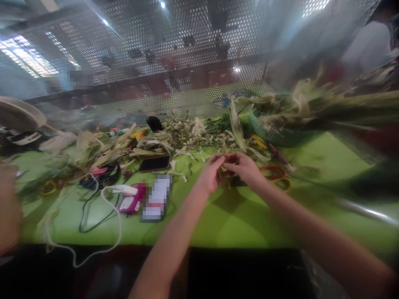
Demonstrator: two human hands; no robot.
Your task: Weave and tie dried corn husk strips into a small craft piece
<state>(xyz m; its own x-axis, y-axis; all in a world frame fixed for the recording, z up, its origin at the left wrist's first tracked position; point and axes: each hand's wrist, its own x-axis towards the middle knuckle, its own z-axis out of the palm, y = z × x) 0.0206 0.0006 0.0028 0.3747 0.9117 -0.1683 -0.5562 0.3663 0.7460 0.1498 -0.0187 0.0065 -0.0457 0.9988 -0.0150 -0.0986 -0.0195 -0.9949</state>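
Note:
My left hand [213, 172] and my right hand [241, 166] meet above the green table, thumbs and fingertips pinched close together. Something small and brownish-green shows between and below the fingers, too blurred to name. Just beyond them stands a pale corn husk [237, 126], beside a heap of dry husk strips and shreds [196, 131]. Close to my right hand lie scissors with red and yellow handles [282, 182].
A teal basket [274, 131] holding husks stands at the back right. Left of my hands lie a dark phone [154, 163], a blurred-out phone-like object [156, 197], a magenta device [132, 201] and a white cable [120, 232]. A person's arm [9, 207] is at far left.

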